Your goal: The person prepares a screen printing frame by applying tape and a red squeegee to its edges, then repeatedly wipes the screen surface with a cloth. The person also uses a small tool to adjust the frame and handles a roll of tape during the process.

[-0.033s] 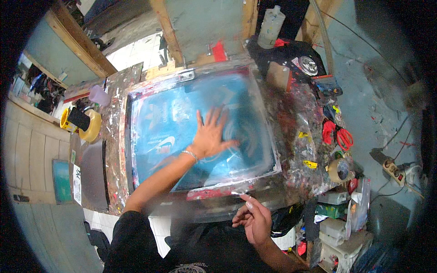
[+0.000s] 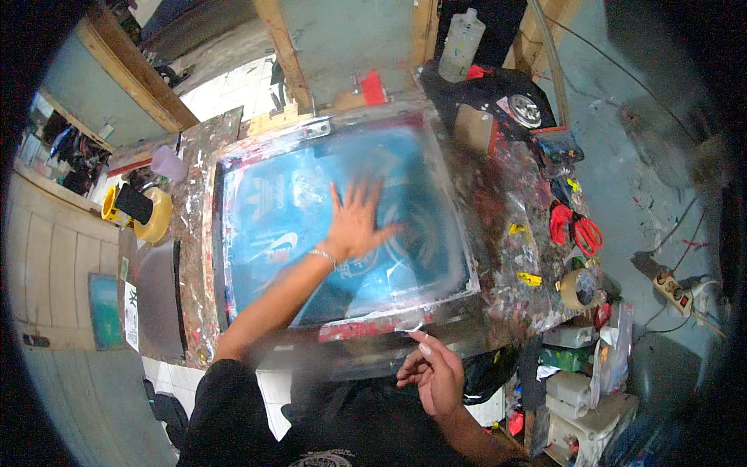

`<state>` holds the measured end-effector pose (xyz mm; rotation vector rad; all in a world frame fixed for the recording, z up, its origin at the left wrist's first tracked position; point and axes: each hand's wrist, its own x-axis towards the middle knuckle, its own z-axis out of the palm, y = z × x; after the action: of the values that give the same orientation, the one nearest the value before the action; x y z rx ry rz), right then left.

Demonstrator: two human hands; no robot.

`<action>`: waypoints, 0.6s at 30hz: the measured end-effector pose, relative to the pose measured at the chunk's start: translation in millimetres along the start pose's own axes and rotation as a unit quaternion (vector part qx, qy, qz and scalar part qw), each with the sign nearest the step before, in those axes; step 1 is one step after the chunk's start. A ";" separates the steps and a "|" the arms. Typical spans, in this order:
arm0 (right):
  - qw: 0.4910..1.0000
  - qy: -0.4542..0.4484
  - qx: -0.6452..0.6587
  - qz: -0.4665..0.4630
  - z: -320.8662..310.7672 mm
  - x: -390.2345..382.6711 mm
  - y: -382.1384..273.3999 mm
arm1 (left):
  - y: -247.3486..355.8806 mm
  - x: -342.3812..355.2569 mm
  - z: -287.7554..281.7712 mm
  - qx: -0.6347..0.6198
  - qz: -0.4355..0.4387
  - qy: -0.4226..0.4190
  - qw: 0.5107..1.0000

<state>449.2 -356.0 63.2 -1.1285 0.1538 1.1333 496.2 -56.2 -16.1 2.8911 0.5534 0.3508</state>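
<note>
A framed printing screen (image 2: 471, 272) with blue mesh and pale printed shapes lies on the worktable. My left hand (image 2: 354, 226) rests flat on the mesh near its middle, fingers spread and slightly smeared by motion, a bracelet on the wrist. My right hand (image 2: 436, 377) is at the near edge of the frame, most fingers curled, the thumb and forefinger together. A small white scrap (image 2: 411, 328) shows at their tips; I cannot tell whether it is pinched or only touched. Red and white smears mark the near frame edge.
On the right lie red-handled scissors (image 2: 576, 229), a roll of tape (image 2: 578, 289) and yellow clips (image 2: 529, 279). A translucent bottle (image 2: 461, 47) stands at the back. More tape (image 2: 156, 214) and a lilac cup (image 2: 169, 163) are on the left. A metal clamp (image 2: 317, 127) sits at the frame's far edge.
My left hand has shifted slightly left and toward me over the mesh, still spread. The right hand has stayed in place.
</note>
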 end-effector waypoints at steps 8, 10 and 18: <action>0.996 -0.059 0.072 0.019 -0.8 -3.7 -8.1 | 18.5 -32.8 0.7 0.033 0.047 -0.017 0.998; 0.994 -0.069 0.083 0.016 2.7 -2.4 -9.6 | 32.7 -48.7 -5.8 0.021 0.072 -0.045 0.996; 0.979 -0.171 0.097 0.061 6.3 -21.2 -15.1 | 52.3 -74.7 -10.5 0.000 0.138 -0.079 0.987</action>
<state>448.2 -364.2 88.7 -0.7462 0.0645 1.3729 443.8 -131.3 -9.4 2.9638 0.1282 0.1556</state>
